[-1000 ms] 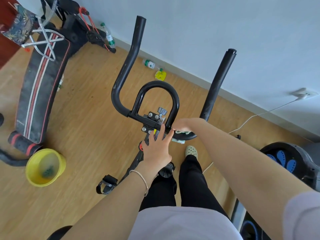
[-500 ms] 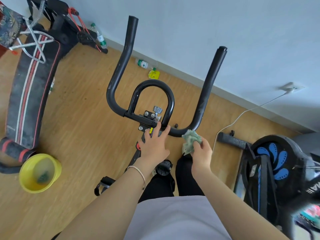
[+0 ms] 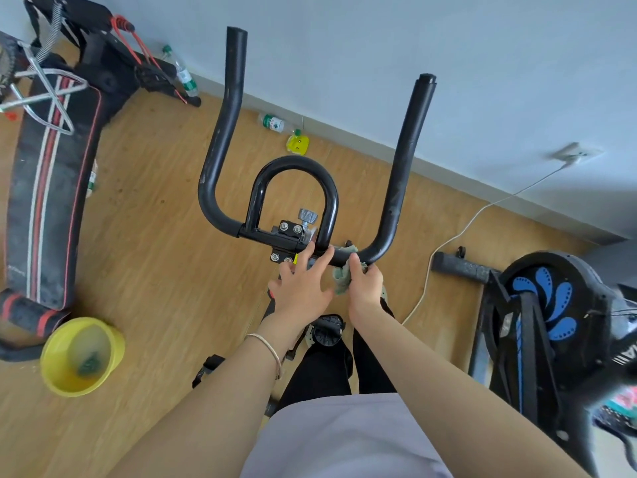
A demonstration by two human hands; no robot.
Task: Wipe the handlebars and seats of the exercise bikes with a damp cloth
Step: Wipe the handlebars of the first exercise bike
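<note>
**A:** Head view — the right hand (image 3: 365,288) is curled round the damp cloth (image 3: 340,282), pinning it to the handlebars (image 3: 220,167) at the lower right bend. Looks set for rubbing.

**B:** And the left hand (image 3: 303,288)?

**A:** Fingers flat by the clamp (image 3: 287,241), gripping nothing — bracing, I'd say.

**B:** Count?

**A:** Two upright horns (image 3: 410,160), one inner loop (image 3: 294,163), one cloth, one yellow basin (image 3: 82,357).

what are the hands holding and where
The right hand grips a cloth, bunched against the handlebar near its right bend. The left hand only rests fingers on it.
</note>
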